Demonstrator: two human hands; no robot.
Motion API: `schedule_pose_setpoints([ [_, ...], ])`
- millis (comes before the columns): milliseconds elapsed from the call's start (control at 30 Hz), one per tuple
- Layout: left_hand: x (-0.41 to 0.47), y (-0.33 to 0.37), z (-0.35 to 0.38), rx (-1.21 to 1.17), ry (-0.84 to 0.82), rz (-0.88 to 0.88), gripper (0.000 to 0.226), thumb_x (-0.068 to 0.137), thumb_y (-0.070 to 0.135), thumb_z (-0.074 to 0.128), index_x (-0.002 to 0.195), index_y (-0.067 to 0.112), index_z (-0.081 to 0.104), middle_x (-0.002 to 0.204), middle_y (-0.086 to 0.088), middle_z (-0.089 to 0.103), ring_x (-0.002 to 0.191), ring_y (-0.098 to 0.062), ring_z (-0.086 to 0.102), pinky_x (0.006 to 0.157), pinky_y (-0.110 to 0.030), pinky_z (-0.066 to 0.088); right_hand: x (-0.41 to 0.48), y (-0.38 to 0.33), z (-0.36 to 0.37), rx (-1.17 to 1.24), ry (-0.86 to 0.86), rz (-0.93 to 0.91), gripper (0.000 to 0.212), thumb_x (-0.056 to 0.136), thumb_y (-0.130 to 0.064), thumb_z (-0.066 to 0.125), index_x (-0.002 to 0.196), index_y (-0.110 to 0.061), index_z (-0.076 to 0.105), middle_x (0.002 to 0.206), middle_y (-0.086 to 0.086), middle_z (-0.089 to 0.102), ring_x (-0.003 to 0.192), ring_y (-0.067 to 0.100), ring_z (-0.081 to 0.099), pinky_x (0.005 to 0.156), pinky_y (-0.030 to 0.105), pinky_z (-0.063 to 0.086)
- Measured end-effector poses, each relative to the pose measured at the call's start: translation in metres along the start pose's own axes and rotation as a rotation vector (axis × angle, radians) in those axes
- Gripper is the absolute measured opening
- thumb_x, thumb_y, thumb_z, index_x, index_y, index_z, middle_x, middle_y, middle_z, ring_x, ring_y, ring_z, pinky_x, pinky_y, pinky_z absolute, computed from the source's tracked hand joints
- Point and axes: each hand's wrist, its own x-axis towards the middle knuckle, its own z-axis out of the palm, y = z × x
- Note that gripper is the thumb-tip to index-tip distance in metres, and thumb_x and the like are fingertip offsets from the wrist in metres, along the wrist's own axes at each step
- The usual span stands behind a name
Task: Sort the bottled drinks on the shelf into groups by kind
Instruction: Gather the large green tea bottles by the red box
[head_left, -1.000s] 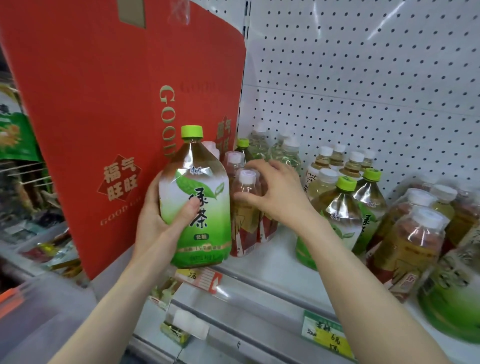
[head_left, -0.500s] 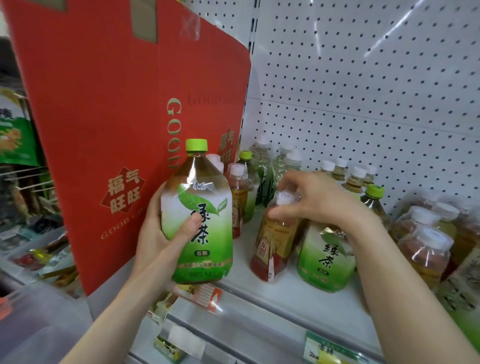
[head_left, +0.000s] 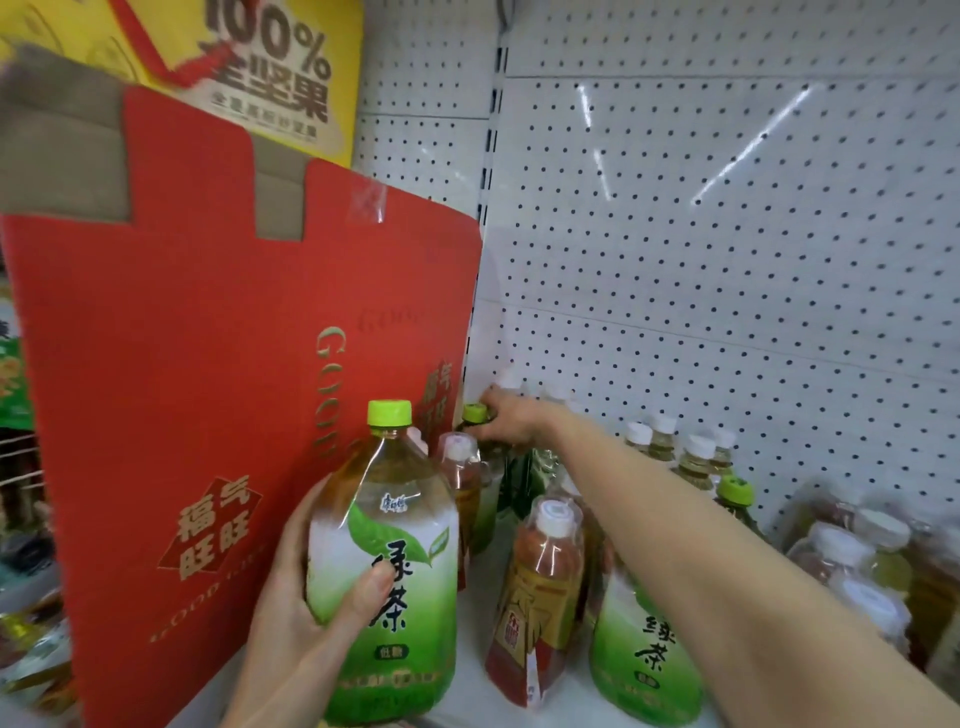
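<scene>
My left hand (head_left: 306, 597) grips a large green tea bottle (head_left: 387, 561) with a green cap, upright at the shelf's front left. My right hand (head_left: 511, 418) reaches to the back of the shelf and closes around the neck of a small green-capped bottle (head_left: 475, 414) beside the red box. A red-labelled tea bottle (head_left: 540, 597) with a white cap stands free in the front middle. Another large green tea bottle (head_left: 641, 660) sits under my right forearm. A second red tea bottle (head_left: 462, 478) stands behind the one I hold.
A tall red cardboard box (head_left: 208, 389) walls off the shelf's left side. Pale yellow drinks with white caps (head_left: 680, 452) line the white pegboard back (head_left: 727, 260). More brown and green bottles (head_left: 857, 561) crowd the right. A yellow sign (head_left: 270, 67) hangs above.
My right hand let go of the red-labelled bottle, leaving it at the front middle, and reached back left to the small green-capped bottle. The view tilted upward. My left hand kept its bottle.
</scene>
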Motion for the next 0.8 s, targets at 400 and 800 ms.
schedule_pose_setpoints([
  [400,0.000,0.003,0.003,0.007,-0.035,0.003,0.078,0.065,0.040,0.077,0.135,0.050,0.043,0.125,0.034,0.058,0.113,0.013,0.057,0.085,-0.017,0.046,0.009,0.001,0.014,-0.048,-0.163,-0.004,0.078,0.072,-0.008,0.086,0.139,-0.014,0.048,0.138,0.005,0.056,0.129,0.027,0.050,0.106,0.038,0.042],
  [800,-0.001,0.012,0.014,0.040,-0.039,-0.022,0.071,0.066,0.055,0.077,0.127,0.065,0.042,0.129,0.026,0.059,0.121,-0.005,0.058,0.096,-0.040,0.052,-0.036,0.010,-0.042,0.594,0.410,-0.157,0.071,0.074,-0.018,0.083,0.133,-0.019,0.044,0.114,0.006,0.065,0.096,0.023,0.068,0.071,0.035,0.058],
])
